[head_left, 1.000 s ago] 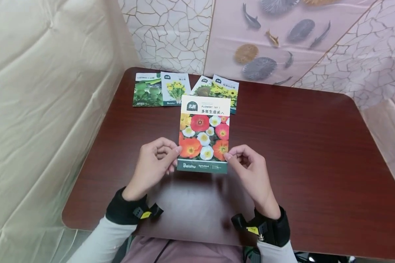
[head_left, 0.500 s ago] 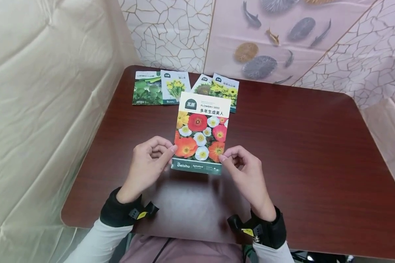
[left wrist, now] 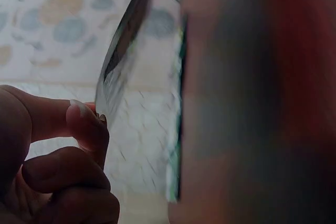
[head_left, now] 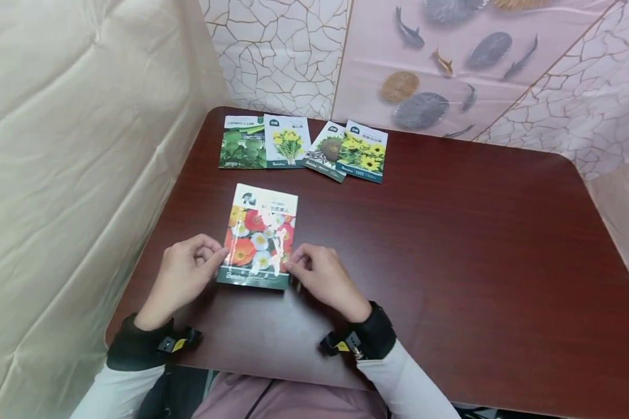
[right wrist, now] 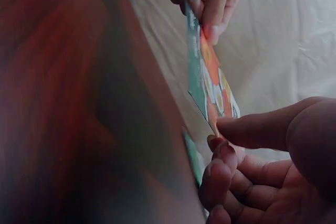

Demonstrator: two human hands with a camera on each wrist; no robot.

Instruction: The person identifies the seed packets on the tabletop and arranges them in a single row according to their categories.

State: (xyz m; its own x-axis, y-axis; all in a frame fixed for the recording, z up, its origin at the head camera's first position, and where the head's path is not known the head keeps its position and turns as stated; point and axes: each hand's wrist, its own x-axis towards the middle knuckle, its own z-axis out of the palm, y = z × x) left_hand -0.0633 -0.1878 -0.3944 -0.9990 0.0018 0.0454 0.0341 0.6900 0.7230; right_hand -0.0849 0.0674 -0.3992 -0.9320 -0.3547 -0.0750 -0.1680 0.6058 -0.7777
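A flower seed packet [head_left: 259, 238] with red, orange and white poppies on its front is held between my two hands, low over the table's near left part. My left hand [head_left: 186, 273] pinches its left edge near the bottom corner. On the opposite edge, my right hand [head_left: 322, 276] grips with thumb and fingertips. Glare washes out part of the packet's print. In the right wrist view, the packet [right wrist: 210, 72] appears tilted and raised above the tabletop, with both hands on it. The left wrist view catches the packet [left wrist: 123, 51] nearly edge-on.
Several other seed packets lie along the far edge of the dark red table [head_left: 451, 262]: a green leafy one [head_left: 241, 145], a yellow-flowered one [head_left: 287, 142], a partly covered one [head_left: 325, 151] and a yellow daisy-like one [head_left: 364, 151]. A pale cloth [head_left: 110, 145] hangs on the left.
Both hands have carried the poppy packet left and lower toward the table. It now leaves the far packets fully uncovered, where earlier it overlapped them in the head view.
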